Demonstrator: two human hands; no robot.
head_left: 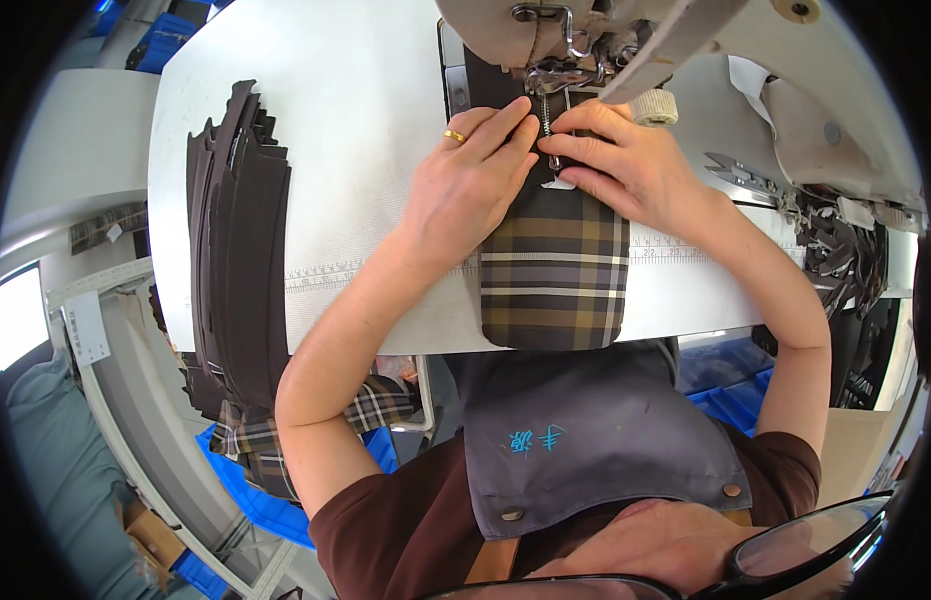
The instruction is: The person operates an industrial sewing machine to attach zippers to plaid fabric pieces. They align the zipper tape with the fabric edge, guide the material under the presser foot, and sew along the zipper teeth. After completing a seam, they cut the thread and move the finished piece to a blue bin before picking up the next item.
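Note:
Under the sewing machine's needle area (560, 78) lies a dark fabric piece with a plaid panel (555, 270) in brown, black and white, its rounded end toward me. A metal zipper (546, 118) runs along the dark part, up to the presser foot. My left hand (470, 165), with a gold ring, lies flat on the dark fabric left of the zipper, fingers stretched out. From the right, my right hand (635, 165) has its thumb and bent fingers around the zipper's near end, by a small white tab (558, 184). The fingertips' undersides are hidden.
A stack of dark fabric strips (235, 220) hangs over the table's left edge, with plaid pieces (255, 440) and a blue bin (250, 500) below. Thread snips (740, 175) lie at the right, near a heap of dark scraps (840, 245). A ruler strip (355, 272) crosses the white table.

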